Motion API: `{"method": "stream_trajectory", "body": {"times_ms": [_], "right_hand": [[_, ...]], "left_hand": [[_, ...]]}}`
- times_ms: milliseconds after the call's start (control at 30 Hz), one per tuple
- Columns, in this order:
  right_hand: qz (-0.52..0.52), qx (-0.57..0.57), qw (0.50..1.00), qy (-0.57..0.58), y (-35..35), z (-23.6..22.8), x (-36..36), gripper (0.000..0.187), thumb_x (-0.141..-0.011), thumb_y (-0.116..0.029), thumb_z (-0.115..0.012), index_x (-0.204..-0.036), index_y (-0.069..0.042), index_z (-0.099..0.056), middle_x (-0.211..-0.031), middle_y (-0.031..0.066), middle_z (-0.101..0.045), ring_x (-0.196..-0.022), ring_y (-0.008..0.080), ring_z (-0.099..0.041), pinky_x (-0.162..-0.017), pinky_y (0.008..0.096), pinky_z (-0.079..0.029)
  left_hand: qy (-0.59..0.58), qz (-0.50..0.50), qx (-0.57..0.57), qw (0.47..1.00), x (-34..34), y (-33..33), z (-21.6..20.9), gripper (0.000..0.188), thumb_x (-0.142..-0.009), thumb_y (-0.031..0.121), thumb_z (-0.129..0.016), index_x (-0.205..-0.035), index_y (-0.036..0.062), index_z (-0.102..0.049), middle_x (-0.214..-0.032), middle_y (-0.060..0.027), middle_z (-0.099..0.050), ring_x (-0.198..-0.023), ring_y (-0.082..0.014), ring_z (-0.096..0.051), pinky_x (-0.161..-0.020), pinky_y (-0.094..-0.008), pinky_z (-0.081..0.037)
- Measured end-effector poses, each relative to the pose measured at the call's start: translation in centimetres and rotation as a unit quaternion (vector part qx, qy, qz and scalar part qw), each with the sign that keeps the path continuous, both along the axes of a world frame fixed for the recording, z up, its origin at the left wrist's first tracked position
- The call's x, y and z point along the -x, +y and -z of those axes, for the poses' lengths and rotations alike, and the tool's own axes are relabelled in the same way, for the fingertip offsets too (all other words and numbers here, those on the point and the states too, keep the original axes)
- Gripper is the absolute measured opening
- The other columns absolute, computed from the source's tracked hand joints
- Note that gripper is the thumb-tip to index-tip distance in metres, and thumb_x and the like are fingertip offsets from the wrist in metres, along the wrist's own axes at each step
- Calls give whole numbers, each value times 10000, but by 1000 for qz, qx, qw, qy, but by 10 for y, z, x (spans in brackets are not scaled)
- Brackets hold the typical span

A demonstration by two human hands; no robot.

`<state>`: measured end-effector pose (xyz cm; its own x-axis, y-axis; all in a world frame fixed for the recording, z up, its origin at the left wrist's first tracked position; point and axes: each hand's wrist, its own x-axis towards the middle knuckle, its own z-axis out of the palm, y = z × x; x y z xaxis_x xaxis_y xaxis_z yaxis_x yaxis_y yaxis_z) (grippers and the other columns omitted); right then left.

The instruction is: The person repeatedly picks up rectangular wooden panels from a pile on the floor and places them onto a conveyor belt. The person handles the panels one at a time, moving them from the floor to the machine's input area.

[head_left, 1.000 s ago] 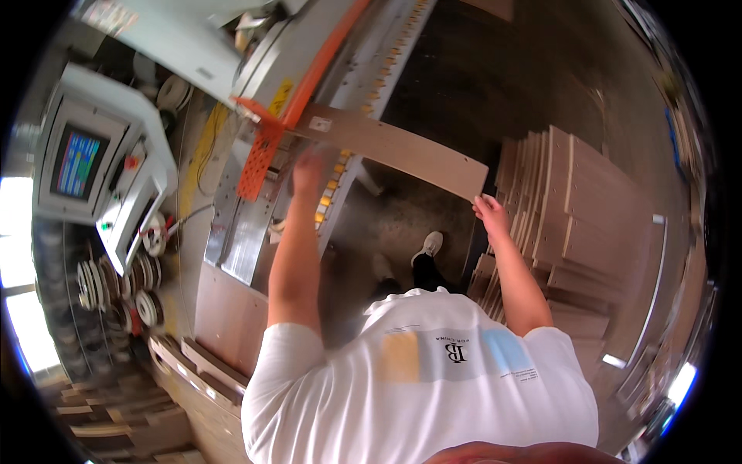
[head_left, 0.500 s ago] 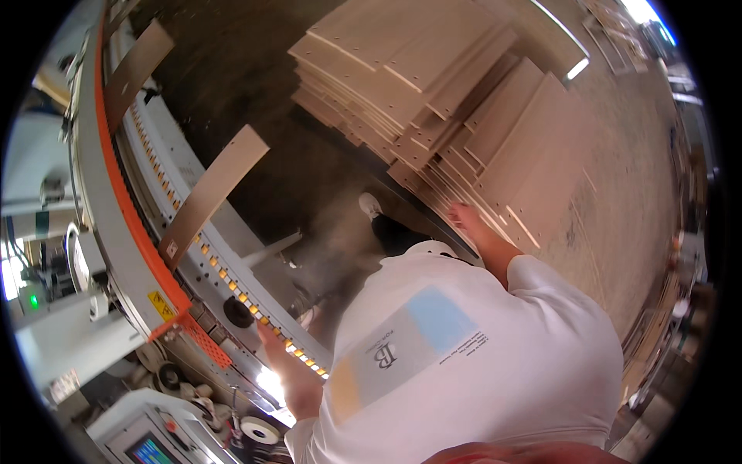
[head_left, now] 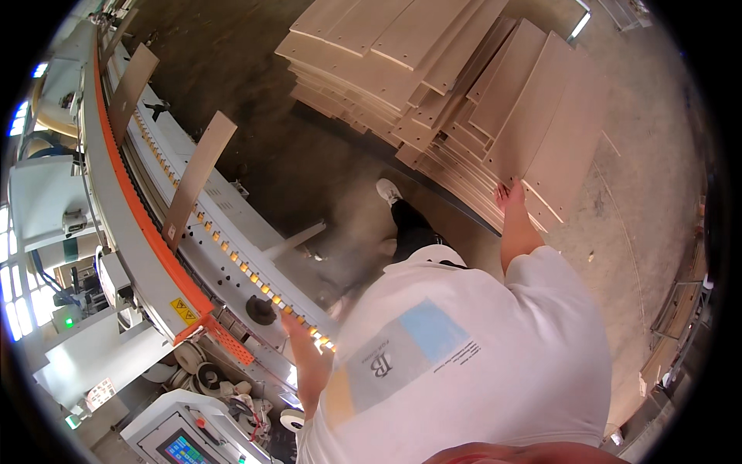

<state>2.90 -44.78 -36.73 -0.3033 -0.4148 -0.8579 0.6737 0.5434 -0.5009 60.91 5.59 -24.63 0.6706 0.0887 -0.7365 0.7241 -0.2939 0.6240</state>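
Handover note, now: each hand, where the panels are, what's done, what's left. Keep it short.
Left hand: resting on the edge of the long grey conveyor machine with the orange strip, near its row of yellow rollers; holding nothing.
Right hand: reaching to the stack of pale tan wooden panels on the floor, fingers on the upper flat tan panel; grip not clear, panel not lifted.
Done: two narrow tan panels are on the conveyor, one near, one further along.
Left: most of the stack is still on the floor.
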Motion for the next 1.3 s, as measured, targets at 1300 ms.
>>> {"method": "stream_trajectory", "body": {"times_ms": [1300], "right_hand": [[-159,84,978,-105,-19,-44,-132,546,-925,-495,-662,-1313,-116,-599,-1300,73,-625,-1159,299,-604,-990,469,-513]], "left_hand": [[-84,-85,380,917,108,-68,-78,87,-972,197,-660,-956,112,-660,-962,6,-702,-897,-141,-665,-790,-301,-520]]}}
